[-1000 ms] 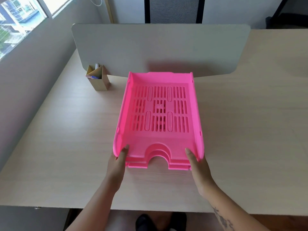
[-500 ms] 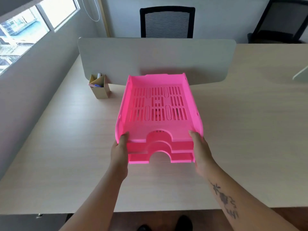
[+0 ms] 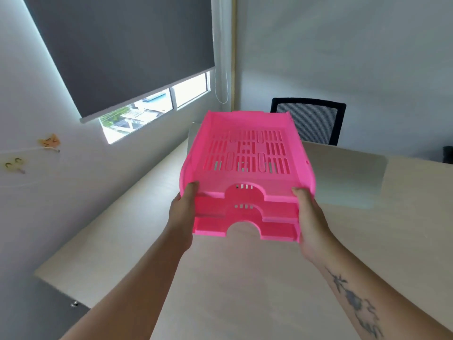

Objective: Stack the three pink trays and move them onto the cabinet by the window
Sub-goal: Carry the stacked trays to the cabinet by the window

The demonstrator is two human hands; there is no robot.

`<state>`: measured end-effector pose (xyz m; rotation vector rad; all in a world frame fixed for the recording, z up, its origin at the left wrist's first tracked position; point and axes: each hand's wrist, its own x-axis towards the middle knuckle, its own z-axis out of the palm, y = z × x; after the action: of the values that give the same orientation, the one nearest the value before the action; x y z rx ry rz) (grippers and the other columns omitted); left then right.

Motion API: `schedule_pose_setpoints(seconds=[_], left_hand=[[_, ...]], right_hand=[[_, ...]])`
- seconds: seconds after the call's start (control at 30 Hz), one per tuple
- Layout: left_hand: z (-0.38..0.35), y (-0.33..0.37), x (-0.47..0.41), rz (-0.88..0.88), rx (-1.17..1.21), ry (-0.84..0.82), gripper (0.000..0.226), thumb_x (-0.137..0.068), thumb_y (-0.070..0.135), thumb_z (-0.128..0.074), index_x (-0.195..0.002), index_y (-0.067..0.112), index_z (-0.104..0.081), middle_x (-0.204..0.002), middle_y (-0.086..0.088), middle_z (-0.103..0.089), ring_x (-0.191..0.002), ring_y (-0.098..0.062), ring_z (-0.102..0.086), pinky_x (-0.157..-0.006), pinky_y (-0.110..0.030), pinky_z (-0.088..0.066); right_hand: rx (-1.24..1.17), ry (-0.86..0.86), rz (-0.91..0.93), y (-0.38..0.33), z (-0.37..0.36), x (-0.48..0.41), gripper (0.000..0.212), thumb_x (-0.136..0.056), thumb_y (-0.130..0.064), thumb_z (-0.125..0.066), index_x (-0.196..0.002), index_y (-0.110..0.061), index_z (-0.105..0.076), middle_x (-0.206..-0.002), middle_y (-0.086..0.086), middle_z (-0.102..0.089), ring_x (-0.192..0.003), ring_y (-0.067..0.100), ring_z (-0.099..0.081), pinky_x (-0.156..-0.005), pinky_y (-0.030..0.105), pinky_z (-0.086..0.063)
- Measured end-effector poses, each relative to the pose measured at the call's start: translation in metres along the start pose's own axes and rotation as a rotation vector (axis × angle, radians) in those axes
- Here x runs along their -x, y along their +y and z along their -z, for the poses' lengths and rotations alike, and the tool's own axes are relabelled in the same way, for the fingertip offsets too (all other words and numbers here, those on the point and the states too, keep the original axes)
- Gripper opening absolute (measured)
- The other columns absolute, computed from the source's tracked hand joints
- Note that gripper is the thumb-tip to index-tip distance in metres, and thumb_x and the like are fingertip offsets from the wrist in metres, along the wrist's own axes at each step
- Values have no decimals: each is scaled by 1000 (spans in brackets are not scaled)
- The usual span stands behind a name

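Note:
Three pink trays (image 3: 247, 168) are nested into one stack, held in the air above the desk and level with the window's lower part. My left hand (image 3: 182, 212) grips the stack's front left corner, thumb on the top tray's rim. On the opposite side, my right hand (image 3: 310, 217) clasps the front right corner the same way. The top tray's slotted floor faces me and it carries nothing. No cabinet is in view.
The pale wooden desk (image 3: 245, 278) lies below, with a grey divider panel (image 3: 353, 177) behind the stack. A black mesh chair (image 3: 311, 123) stands beyond it. A window (image 3: 152, 109) with a dark roller blind (image 3: 122, 45) is on the left wall.
The stack has been lifted off the desk and raised, with both hands on its front corners. My view has swung up and left toward the window; the pen holder is out of sight.

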<state>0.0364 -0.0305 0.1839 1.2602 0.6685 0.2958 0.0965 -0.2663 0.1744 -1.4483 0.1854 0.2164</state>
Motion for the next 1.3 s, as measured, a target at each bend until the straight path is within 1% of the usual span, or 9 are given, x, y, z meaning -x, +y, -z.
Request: schedule_pose_setpoints(seconds=[0.13,0.3,0.43,0.6,0.7,0.93,1.07,1.17,1.3], left_hand=[[3,27,13,-63,67,92,51,-73,57,-62,-106,19,-66,-102,-12,-75,-95,-35,-71,-90,-56,-54],[39,61,39,-125,162,244,62,-65,60,-65,-111,19,-65,-104,-14,-76,-92,-37,-73,-84,-60,-56],[92,82,73,-198,191,352,64,-63,61,-66,-112,19,-68,-105,-16,-76,-93,-38,-73,-84,-65,-54],[167,98,141,-265,258,626,58,-56,56,-71,-100,19,-70,-101,-18,-76,-91,-42,-73,-84,-67,-52],[208,99,190,-313,278,753,55,-59,55,-70,-100,20,-71,-100,-17,-76,-90,-41,-73,-85,-65,-54],[264,91,303,-460,276,970,53,-73,53,-67,-112,17,-70,-107,-21,-74,-98,-44,-70,-89,-68,-50],[272,84,364,-544,281,1041,46,-93,44,-50,-120,10,-67,-111,-25,-71,-101,-48,-67,-86,-70,-50],[279,76,407,-580,283,1071,48,-97,42,-44,-124,9,-65,-118,-27,-68,-103,-50,-66,-85,-74,-47],[282,62,465,-650,260,1159,54,-98,46,-41,-126,7,-63,-122,-30,-64,-106,-53,-64,-85,-76,-46]], right_hand=[[29,-111,32,-39,-14,-13,57,-65,-71,-54,-108,-37,-69,-107,6,-75,-103,33,-69,-95,61,-52],[32,-313,41,-72,-60,-2,50,-69,-68,-53,-103,-35,-69,-104,8,-75,-100,32,-71,-93,59,-53],[48,-473,28,-82,-110,24,51,-70,-65,-54,-105,-31,-70,-104,10,-76,-94,32,-73,-85,59,-57],[73,-702,1,-80,-176,84,46,-69,-67,-57,-100,-35,-70,-111,9,-73,-100,31,-71,-84,55,-58],[68,-862,4,-78,-207,127,37,-81,-57,-54,-103,-32,-68,-110,10,-74,-96,31,-73,-72,46,-62],[75,-1151,-40,-62,-255,226,38,-79,-58,-54,-102,-31,-69,-111,14,-73,-97,36,-72,-81,60,-58],[74,-1305,-82,-55,-270,276,31,-87,-52,-53,-102,-28,-66,-108,13,-73,-99,36,-71,-85,59,-56],[80,-1390,-83,-51,-276,313,40,-87,-53,-53,-111,-24,-66,-113,16,-73,-99,36,-71,-85,62,-55],[119,-1495,-89,-47,-279,364,41,-91,-51,-49,-114,-22,-67,-109,15,-75,-96,36,-73,-83,57,-58]])
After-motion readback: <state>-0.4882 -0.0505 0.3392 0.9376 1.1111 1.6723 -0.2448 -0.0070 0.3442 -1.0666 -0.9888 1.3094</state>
